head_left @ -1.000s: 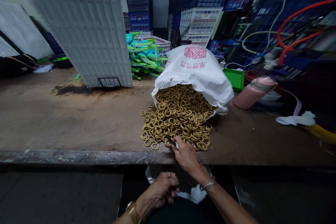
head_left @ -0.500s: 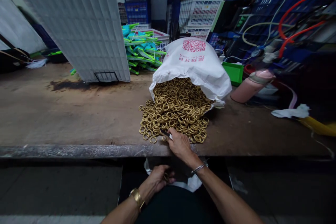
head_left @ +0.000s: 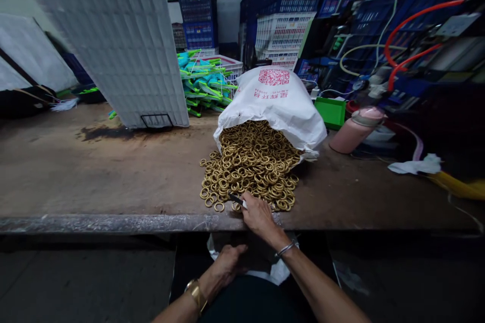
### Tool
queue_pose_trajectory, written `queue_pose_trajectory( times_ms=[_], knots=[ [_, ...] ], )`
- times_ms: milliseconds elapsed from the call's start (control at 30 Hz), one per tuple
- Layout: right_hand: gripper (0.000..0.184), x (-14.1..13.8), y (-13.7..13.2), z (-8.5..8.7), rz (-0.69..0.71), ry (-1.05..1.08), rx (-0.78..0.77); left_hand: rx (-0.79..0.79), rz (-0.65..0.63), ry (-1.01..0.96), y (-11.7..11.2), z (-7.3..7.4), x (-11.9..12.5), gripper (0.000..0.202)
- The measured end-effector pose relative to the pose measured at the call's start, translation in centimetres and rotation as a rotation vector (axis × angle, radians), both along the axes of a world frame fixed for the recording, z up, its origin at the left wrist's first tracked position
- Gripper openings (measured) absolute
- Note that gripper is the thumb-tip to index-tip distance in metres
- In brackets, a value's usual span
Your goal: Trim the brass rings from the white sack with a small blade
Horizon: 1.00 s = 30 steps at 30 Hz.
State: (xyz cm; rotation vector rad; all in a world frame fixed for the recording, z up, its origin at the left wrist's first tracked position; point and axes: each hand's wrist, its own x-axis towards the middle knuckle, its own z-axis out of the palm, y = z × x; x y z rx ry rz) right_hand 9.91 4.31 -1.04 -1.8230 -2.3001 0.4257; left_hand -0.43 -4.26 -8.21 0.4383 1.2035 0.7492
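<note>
Gold-coloured rings spill in a heap from the mouth of a white woven sack lying on the table. At the heap's front edge, my right hand is closed on a thin black tool with a white part by the fingers, perhaps a small knife; its tip touches the rings. Below the table edge, my left hand hangs over a white bag at my lap. Its thumb side is stretched out and no ring shows in it, though the lower fingers are in shadow.
A tall white ribbed panel stands on the table at left, beside a pile of green and turquoise plastic pieces. To the right are a green tray, a pink bottle and red hoses. Crates are stacked behind.
The view has tipped slightly upward. A ring seen in my left hand's fingers earlier no longer shows, and that hand has straightened. My right hand keeps the black tool at the heap's edge.
</note>
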Motion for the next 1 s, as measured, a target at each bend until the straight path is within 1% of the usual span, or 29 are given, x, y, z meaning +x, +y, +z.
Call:
queue_pose_trajectory(
  times_ms=[100, 133, 200, 267, 300, 367, 433, 467, 533, 633, 733, 800, 933, 1000],
  knots=[
    [0.018, 0.1, 0.1, -0.1, -0.012, 0.054, 0.003, 0.075, -0.074, -0.017, -0.3, 1.9, -0.4, 0.024],
    [0.019, 0.2, 0.1, -0.1, -0.009, 0.086, 0.006, 0.124, -0.105, -0.016, -0.4, 2.8, -0.5, 0.023],
    [0.019, 0.5, 0.0, -0.2, 0.002, 0.165, 0.021, 0.289, -0.182, 0.032, -0.4, 4.7, -0.8, 0.025],
    [0.017, 0.8, -0.3, -0.2, 0.017, 0.258, 0.038, 0.371, -0.146, 0.129, -0.1, 6.4, -1.0, 0.031],
    [0.016, 0.9, -0.4, -0.1, 0.023, 0.304, 0.045, 0.388, -0.09, 0.189, 0.2, 7.1, -1.1, 0.033],
    [0.014, 1.2, -0.9, 0.0, 0.037, 0.388, 0.063, 0.419, 0.029, 0.269, 0.9, 8.1, -1.1, 0.035],
    [0.014, 1.3, -1.3, 0.3, 0.042, 0.453, 0.089, 0.46, 0.104, 0.281, 1.8, 8.5, -1.1, 0.037],
    [0.014, 1.3, -1.5, 0.4, 0.043, 0.478, 0.103, 0.475, 0.116, 0.269, 2.2, 8.6, -1.1, 0.039],
    [0.013, 1.3, -1.8, 0.7, 0.049, 0.523, 0.119, 0.49, 0.107, 0.251, 2.8, 8.8, -1.1, 0.039],
    [0.011, 1.1, -2.0, 1.3, 0.051, 0.585, 0.113, 0.46, 0.055, 0.251, 3.3, 9.3, -0.9, 0.031],
    [0.014, 1.0, -1.9, 1.9, 0.026, 0.665, 0.057, 0.434, 0.048, 0.275, 3.6, 9.5, -0.9, 0.027],
    [0.019, 1.1, -1.6, 2.1, 0.017, 0.724, -0.019, 0.509, 0.058, 0.315, 3.7, 9.4, -1.1, 0.023],
    [0.024, 1.3, -1.0, 1.4, -0.003, 0.803, -0.155, 0.772, 0.035, 0.453, 4.0, 8.8, -1.3, 0.017],
    [0.024, 1.5, -0.7, 0.9, -0.032, 0.828, -0.195, 0.812, 0.007, 0.487, 4.1, 8.5, -1.3, 0.016]
  ],
)
